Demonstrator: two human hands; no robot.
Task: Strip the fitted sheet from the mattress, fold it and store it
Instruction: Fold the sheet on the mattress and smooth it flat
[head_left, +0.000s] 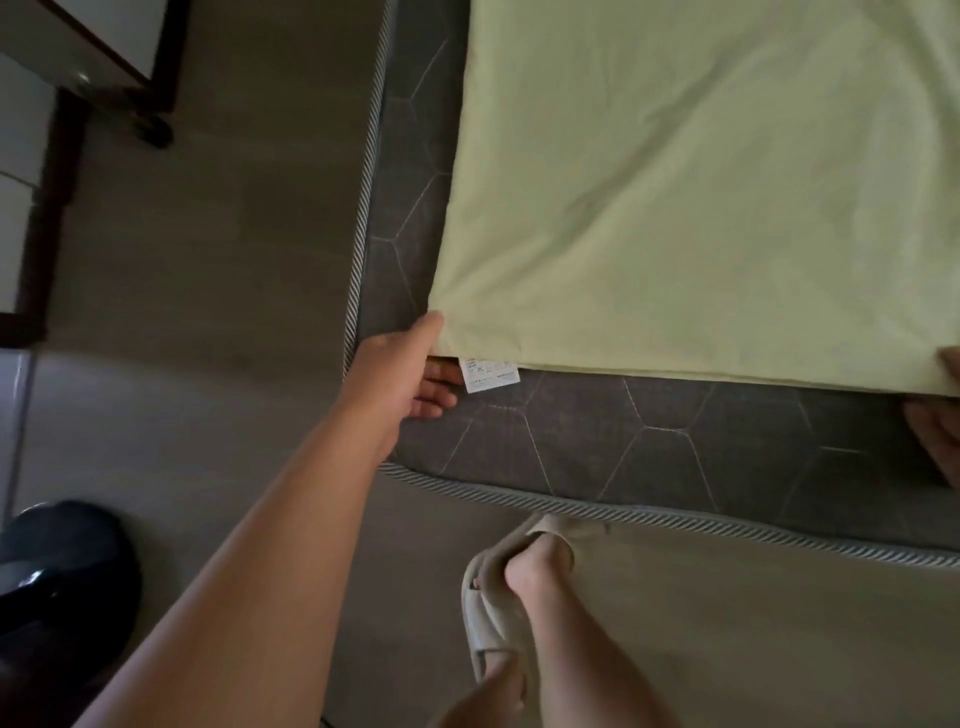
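The pale yellow-green fitted sheet (675, 208) lies folded flat on top of the dark grey mattress (597, 441), its near edge running across the view. My left hand (405, 369) pinches the sheet's near left corner, thumb on top and fingers underneath, next to a white care label (488, 375). My right hand (940, 415) shows only partly at the right edge, thumb over the sheet's near edge and fingers below it.
The mattress has a striped piped border (675, 514) and bare strips along its left and near sides. My feet in beige slippers (493, 597) stand on the grey floor. A dark round object (62, 571) lies at lower left; dark-framed furniture (130, 67) stands at upper left.
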